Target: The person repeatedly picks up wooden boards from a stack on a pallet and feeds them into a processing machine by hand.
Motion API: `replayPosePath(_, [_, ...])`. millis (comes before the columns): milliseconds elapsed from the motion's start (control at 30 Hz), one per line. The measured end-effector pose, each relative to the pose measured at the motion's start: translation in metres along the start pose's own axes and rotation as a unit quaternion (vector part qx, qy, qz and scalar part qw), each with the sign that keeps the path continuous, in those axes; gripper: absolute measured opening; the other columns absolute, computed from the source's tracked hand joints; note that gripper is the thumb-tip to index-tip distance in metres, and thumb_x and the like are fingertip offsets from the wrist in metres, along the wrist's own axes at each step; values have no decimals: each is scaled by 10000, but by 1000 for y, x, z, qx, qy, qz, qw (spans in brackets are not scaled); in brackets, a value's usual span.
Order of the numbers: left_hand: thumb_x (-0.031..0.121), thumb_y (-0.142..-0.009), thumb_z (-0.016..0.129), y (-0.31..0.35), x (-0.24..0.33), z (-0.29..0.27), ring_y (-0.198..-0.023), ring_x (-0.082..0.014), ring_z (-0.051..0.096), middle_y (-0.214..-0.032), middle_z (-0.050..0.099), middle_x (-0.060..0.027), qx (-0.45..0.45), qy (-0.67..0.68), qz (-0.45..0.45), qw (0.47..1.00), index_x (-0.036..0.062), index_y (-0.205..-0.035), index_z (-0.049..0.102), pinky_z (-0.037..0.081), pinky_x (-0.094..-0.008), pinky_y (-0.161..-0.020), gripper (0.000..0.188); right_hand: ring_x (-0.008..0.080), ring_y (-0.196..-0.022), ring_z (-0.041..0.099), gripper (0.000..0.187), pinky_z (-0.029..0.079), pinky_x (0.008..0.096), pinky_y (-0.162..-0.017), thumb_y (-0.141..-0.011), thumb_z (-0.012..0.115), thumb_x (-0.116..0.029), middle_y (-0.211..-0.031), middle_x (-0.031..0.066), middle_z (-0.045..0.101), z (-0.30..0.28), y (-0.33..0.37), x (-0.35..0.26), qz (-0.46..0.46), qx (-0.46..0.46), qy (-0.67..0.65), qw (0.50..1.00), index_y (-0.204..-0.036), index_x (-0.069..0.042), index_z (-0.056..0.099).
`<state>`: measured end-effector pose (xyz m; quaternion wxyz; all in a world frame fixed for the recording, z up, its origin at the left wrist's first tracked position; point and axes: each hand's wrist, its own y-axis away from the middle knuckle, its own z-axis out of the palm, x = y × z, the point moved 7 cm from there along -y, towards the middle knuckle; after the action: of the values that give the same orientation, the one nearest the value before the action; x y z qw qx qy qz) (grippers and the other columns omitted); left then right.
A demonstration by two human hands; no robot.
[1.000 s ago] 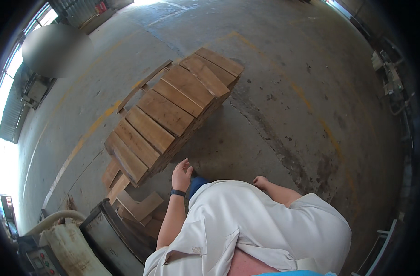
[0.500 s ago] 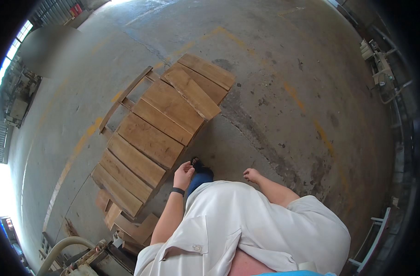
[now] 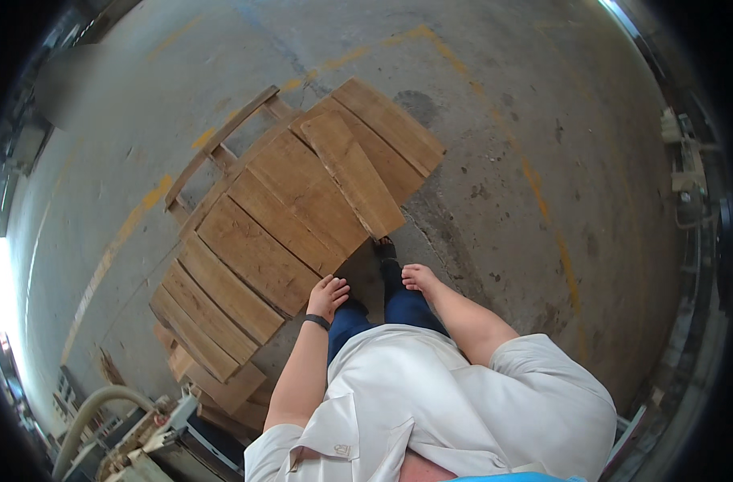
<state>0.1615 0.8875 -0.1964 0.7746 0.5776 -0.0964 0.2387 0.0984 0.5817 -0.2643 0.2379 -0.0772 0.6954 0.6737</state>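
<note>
Planks (image 3: pixel 258 233) (oblong, grainy brown wood) near left hand (image 3: pixel 328 297)

Grey concrete floor (image 3: pixel 511 265) in my remote view, worn yellow lines (image 3: pixel 535 189) across it, a pallet-like wooden base (image 3: pixel 216 143) standing there, brown boards (image 3: pixel 258 233) side by side on top, one slanted board (image 3: pixel 354 173) over others.

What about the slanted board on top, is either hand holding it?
No, the slanted board lies across other boards, away from the left hand and the right hand.
</note>
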Motion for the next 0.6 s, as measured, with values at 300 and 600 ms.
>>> replayPosePath(300, [210,-1037,537,-120,-53,21,-1384,-423,428,-1508,393,-257,84,408,-63,907,-3,-1468,297,445,-592,-1081,538,303,-1220,549,652,524,410,-951,-930,701,-291,-1341,174,539,13,-104,-59,78,2,-93,993,-1433,8,415])
replayPosePath(600, [224,-1008,562,-202,-62,35,-1535,-350,125,-1651,95,-204,170,564,-62,806,8,-1550,171,265,-586,-1193,702,313,-1327,450,515,420,419,-1077,-980,629,-273,-1408,174,486,18,-154,-85,129,-22,-267,955,-1385,-9,453])
